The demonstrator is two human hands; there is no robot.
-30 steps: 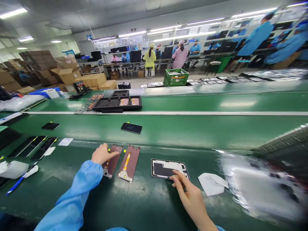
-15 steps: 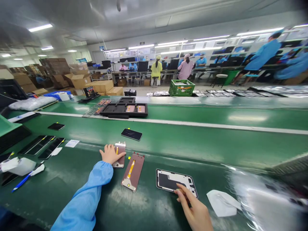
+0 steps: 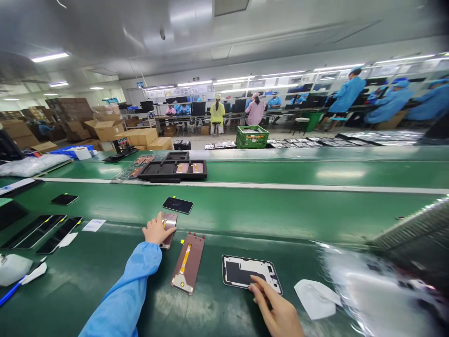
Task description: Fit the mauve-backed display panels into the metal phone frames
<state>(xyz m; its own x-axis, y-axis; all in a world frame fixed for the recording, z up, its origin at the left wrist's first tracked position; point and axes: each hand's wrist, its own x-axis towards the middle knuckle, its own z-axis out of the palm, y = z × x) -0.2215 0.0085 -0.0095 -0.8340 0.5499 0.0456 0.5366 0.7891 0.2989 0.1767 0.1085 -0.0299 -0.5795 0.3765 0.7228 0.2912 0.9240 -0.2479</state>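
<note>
My left hand (image 3: 156, 230), in a blue sleeve, rests with fingers spread on the left side of a brownish phone screen panel (image 3: 170, 225), its thumb across the surface. Its palm partly hides that panel. Right of it lies a larger screen panel (image 3: 188, 264), back up, with a yellow-orange flex cable. My right hand (image 3: 275, 304) has thumb and index finger close together at the lower edge of a white-and-black phone frame (image 3: 245, 271). Whether anything is between those fingertips is too small to tell. A dark phone (image 3: 177, 205) lies beyond my left hand.
White paper (image 3: 317, 298) and blurred clear plastic (image 3: 372, 285) lie on the right. Several dark phones (image 3: 58, 234), a paper slip (image 3: 93, 225) and a blue pen (image 3: 12, 292) are at left. A black tray (image 3: 154, 171) stands further back; people work beyond.
The camera view has turned to the right, so the scene shifts left. My left hand's index finger now points up more along the panel. My right hand stays beside the frame.
</note>
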